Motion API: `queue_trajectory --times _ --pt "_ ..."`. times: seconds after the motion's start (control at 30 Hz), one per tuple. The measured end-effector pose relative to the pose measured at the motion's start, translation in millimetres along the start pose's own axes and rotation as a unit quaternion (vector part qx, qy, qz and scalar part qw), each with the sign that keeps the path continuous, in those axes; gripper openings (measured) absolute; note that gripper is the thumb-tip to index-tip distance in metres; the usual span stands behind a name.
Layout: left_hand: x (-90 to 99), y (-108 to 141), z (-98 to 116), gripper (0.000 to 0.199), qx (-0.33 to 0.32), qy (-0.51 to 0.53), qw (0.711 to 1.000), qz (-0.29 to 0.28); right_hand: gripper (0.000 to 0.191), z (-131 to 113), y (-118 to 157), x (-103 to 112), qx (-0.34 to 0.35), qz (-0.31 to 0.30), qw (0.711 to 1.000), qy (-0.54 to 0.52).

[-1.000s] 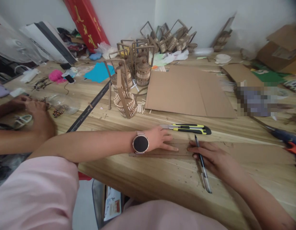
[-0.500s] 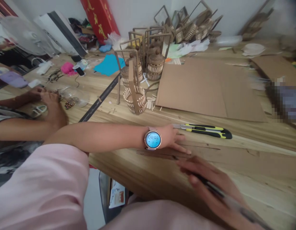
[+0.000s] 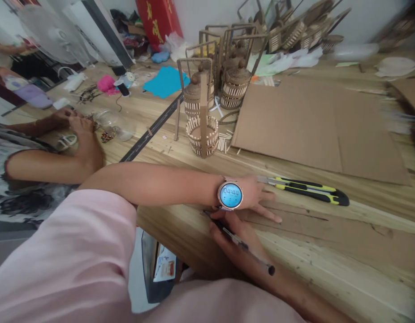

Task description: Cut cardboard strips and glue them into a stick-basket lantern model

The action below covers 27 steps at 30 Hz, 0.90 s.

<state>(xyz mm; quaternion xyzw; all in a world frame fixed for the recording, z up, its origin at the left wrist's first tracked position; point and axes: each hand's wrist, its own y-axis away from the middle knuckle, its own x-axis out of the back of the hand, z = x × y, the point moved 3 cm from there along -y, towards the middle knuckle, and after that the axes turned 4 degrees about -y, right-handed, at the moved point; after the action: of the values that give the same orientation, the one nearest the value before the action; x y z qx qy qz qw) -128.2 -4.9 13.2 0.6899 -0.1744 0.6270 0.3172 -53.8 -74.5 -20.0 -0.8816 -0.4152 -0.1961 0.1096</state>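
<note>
My left hand (image 3: 256,196), below a lit wristwatch (image 3: 231,195), lies with fingers spread on a long cardboard strip (image 3: 315,229). In my right hand (image 3: 237,233) is a dark pen (image 3: 239,242), its tip pointing left, close to the strip's left end beneath my left wrist. Whether the tip touches the cardboard I cannot tell. Just beyond my left fingers rests a yellow-and-black utility knife (image 3: 308,188), blade toward the hand. Dark lines show on the strip.
Behind stand a small stick basket (image 3: 202,137), several lidded lantern-like baskets (image 3: 234,87) and a large cardboard sheet (image 3: 315,125). Blue paper (image 3: 165,82) lies farther left. A co-worker's hands (image 3: 80,123) handle small items at the left. The table's front edge runs below my forearm.
My right hand has moved left with the pen, from beside my left fingers to under my left wrist. My left hand stays spread on the strip. The view has shifted slightly.
</note>
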Motion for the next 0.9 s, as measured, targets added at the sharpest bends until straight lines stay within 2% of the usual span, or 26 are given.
queue_trajectory --times 0.07,0.1,0.23,0.43,0.6,0.77,0.83,0.9 --pt "-0.7 1 4 0.099 -0.095 -0.057 0.993 -0.031 0.012 -1 -1 -2 0.001 -0.001 1.000 0.009" --pt "-0.9 1 5 0.101 -0.119 -0.083 0.988 -0.053 0.012 -1 -1 -2 0.001 0.000 1.000 0.019" --pt "3.7 3 6 0.093 -0.113 -0.126 0.980 -0.106 0.012 -2 -2 -5 0.007 0.010 0.999 0.050" --pt "9.7 4 9 0.083 -0.100 -0.120 0.982 -0.103 0.013 -3 -4 -8 0.036 0.029 0.997 0.061" --pt "0.6 2 7 0.080 -0.120 -0.133 0.981 -0.074 0.014 -2 -1 -6 0.023 0.029 0.998 0.050" --pt "-7.4 1 6 0.078 -0.117 -0.131 0.984 -0.015 0.014 -3 -1 -6 0.019 0.024 0.997 0.075" --pt "-6.1 2 6 0.078 -0.113 -0.134 0.984 -0.028 0.014 -3 -2 -7 0.020 0.017 0.996 0.080" --pt "-3.0 3 7 0.079 -0.111 -0.137 0.982 -0.068 0.014 -3 -1 -7 0.023 0.017 0.997 0.078"
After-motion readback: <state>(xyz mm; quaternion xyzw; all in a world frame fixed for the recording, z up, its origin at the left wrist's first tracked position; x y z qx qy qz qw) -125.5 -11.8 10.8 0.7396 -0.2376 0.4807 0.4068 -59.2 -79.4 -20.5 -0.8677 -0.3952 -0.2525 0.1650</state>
